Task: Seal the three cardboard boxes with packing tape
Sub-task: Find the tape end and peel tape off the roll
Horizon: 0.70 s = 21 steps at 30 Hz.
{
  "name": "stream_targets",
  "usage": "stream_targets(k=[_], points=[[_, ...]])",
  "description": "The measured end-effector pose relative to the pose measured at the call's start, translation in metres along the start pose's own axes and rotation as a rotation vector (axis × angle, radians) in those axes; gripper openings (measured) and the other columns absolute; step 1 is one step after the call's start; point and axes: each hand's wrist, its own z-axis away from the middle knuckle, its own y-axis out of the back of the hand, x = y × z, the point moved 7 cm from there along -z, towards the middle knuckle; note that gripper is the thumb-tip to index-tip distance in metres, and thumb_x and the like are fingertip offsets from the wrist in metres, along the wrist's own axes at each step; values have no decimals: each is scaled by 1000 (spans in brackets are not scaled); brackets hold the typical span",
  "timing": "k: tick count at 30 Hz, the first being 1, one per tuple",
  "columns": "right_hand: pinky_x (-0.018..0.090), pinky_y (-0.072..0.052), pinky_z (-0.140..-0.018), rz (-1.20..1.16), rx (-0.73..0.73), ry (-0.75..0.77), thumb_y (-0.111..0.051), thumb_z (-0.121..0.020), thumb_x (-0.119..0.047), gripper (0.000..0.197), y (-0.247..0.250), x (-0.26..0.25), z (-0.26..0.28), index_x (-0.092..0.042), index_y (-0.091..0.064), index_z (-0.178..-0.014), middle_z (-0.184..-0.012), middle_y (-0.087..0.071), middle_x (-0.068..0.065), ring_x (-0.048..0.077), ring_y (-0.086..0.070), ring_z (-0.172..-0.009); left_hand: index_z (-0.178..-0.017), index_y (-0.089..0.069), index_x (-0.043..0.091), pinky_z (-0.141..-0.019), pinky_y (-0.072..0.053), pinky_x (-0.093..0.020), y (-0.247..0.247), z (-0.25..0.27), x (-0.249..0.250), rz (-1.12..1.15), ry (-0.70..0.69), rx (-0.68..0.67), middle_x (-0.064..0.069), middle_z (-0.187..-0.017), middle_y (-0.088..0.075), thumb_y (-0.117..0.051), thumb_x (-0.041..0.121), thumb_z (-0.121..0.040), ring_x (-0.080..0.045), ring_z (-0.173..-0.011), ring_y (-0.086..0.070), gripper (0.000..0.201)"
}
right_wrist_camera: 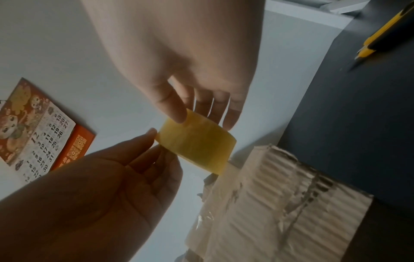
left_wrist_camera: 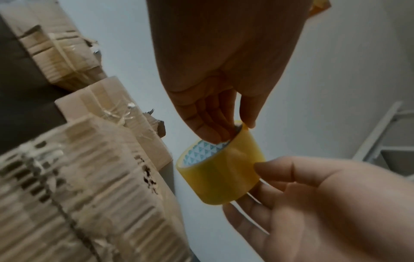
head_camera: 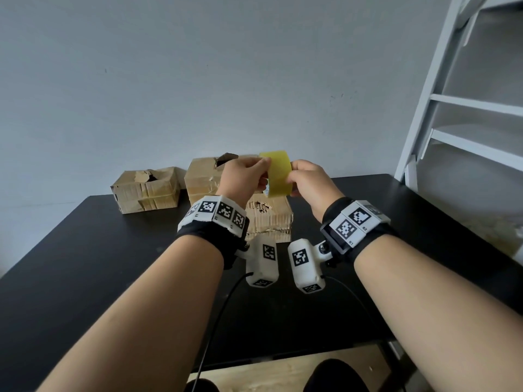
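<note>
Yellow packing tape roll (head_camera: 276,174) hangs at twelve o'clock above the desk (head_camera: 85,250), pinched in both our grips, left hand (head_camera: 244,176) and right hand (head_camera: 311,182). Next we'd find its free end, then tape the nearest cardboard box (head_camera: 271,219).

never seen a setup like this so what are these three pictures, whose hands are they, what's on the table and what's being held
No machine here: a person wears one camera on the head and one on each wrist, strapped on with patterned marker bands. The head view looks down over both arms; each wrist view looks along its own hand. On the black table lie three worn cardboard boxes, and the right wrist view also shows a yellow utility knife. The left hand and right hand together hold a yellow roll of packing tape up above the boxes.
</note>
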Motion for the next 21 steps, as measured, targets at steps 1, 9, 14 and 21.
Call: stream_targets(k=[1,9,14,21], points=[[32,-47,-73,-18,5,-3,-48,-91,-2,16,0,1,-1,-11,-61,-91,-87,-62,5,19,-57,-80,-95,-71,3,-75,-56,-35,-2,1,2,-36,-13,-27,-7,-78,-65,-61,17,-92,-16,-66,-59,17],[33,-47,-70,-195,30,-77,-48,-90,-5,12,2,3,-7,-12,-57,-93,-91,-59,10,25,-57,-84,-108,-69,-1,-75,-56,-28,-4,7,1,-21,-7,-89,-7,-84,-66,-70,9,-85,-12,-66,-60,25],[26,-44,-64,-216,-3,-48,-44,-89,4,20,1,-5,0,-11,-56,-96,-87,-59,6,19,-57,-78,-100,-70,-4,-70,-55,-28,-5,6,2,35,-8,-45,-9,-78,-63,-69,9,-85,-13,-62,-57,20],[27,-43,-66,-95,-26,0,-45,-84,7,26,-4,-3,7,-14,-60,-92,-86,-60,3,18,-54,-77,-81,-68,7,-65,-55,-23,3,1,2,170,35,28,-7,-71,-62,-67,11,-88,-14,-62,-58,9]])
